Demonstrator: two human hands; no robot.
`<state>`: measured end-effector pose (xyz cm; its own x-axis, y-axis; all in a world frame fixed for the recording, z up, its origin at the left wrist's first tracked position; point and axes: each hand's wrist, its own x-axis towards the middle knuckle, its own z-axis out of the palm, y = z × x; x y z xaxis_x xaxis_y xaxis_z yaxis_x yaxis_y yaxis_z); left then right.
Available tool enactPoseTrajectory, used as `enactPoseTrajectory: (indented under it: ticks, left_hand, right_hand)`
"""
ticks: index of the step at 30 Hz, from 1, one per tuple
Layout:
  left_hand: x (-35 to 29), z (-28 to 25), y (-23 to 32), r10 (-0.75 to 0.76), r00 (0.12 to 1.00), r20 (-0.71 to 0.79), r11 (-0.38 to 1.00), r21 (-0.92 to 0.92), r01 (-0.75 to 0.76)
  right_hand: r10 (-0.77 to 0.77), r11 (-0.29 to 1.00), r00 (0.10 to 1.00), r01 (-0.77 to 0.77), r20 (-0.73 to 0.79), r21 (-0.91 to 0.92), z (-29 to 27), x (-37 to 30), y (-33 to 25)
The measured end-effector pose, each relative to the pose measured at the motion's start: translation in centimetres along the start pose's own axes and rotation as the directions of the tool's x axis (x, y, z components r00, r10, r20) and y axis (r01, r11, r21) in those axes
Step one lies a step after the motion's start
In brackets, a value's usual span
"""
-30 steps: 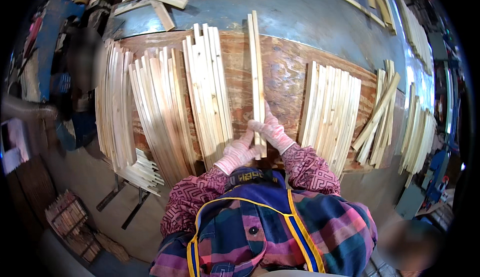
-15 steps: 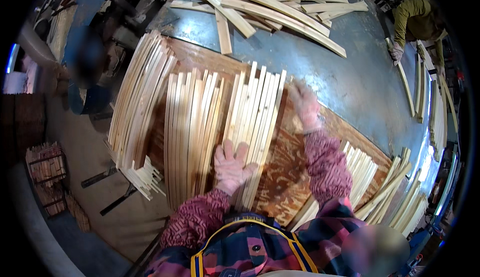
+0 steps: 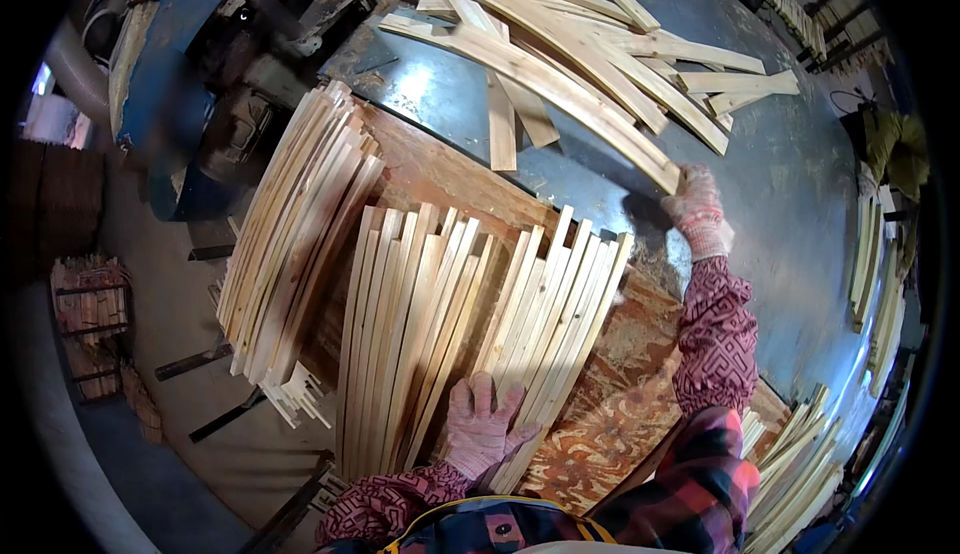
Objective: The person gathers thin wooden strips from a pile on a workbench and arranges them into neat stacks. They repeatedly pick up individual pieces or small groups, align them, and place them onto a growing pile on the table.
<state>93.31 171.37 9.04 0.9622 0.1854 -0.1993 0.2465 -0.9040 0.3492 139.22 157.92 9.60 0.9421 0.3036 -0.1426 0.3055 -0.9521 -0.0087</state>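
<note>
My gloved right hand (image 3: 697,212) reaches out over the metal table and is closed on the near end of a long wooden slat (image 3: 570,96). The slat's far part lies across a loose pile of slats (image 3: 600,39). My left hand (image 3: 482,424), in a pale glove, lies with fingers spread on the lower part of a row of narrow wooden strips (image 3: 555,304). Left of it stands a second row of strips (image 3: 410,324), and farther left a taller, curved stack of strips (image 3: 300,224).
The rows sit on a worn brown plywood board (image 3: 600,394) along the blue-grey metal table (image 3: 780,284). Dark machinery (image 3: 260,104) stands at the far left. More strips (image 3: 800,464) lie at the lower right. Another person's olive sleeve (image 3: 895,149) shows at the right edge.
My right hand has moved away from the board's edge, out over the metal table, and taken hold of a slat's end. My left hand stays on the strips. The whole view has shifted.
</note>
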Motion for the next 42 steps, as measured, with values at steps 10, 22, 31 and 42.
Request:
enactPoseTrajectory:
  ticks: [10, 22, 31, 42]
  left_hand:
    - [0.2, 0.1, 0.1, 0.040, 0.998, -0.047, 0.999, 0.038, -0.038]
    - [-1.0, 0.5, 0.2, 0.013, 1.000, -0.002, 0.997, 0.081, -0.013]
    - [-1.5, 0.2, 1.2, -0.021, 0.995, -0.097, 0.998, 0.058, 0.026]
    - [1.1, -0.2, 1.3, -0.193, 0.965, 0.177, 0.873, -0.417, 0.251]
  right_hand:
    - [-0.060, 0.975, 0.998, 0.064, -0.024, 0.215, -1.1, 6.6, -25.7]
    - [-0.222, 0.948, 0.975, 0.209, 0.027, 0.241, -11.2, 0.0, -2.5]
    - [-0.108, -0.448, 0.833, -0.528, 0.543, 0.721, -2.4, -38.8, 7.1]
    - [0.042, 0.127, 0.886, -0.464, 0.462, 0.877, 17.4, -54.2, -1.3]
